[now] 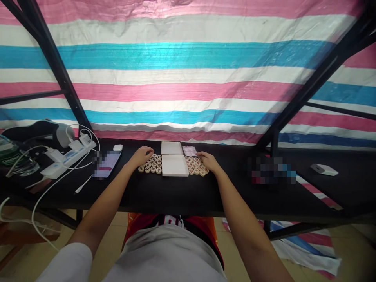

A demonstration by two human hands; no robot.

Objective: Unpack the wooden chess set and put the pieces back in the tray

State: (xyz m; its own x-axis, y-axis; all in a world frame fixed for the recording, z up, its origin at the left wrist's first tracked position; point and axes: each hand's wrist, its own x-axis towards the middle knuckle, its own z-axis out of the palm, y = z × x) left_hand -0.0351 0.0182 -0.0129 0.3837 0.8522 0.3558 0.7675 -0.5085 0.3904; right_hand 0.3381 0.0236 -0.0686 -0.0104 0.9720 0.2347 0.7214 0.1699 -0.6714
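Observation:
My left hand [142, 155] rests knuckles-up, fingers curled, on a cluster of round wooden game pieces [152, 164] on the black table [176, 192]. My right hand [207, 159] lies the same way on a second cluster of round pieces [196, 167] with red marks. Between the two clusters sits a white square box [174, 165], with a second white box [171, 148] just behind it. A small pink-and-white card [189, 150] lies beside the far box. I cannot see whether either hand holds a piece.
A phone [106, 164] lies left of the pieces, with a small white object [118, 147] behind it. A white power strip [69, 156] with cables and a dark device [38, 131] fill the left end. A white flat box [324, 169] sits far right. A striped tarp hangs behind.

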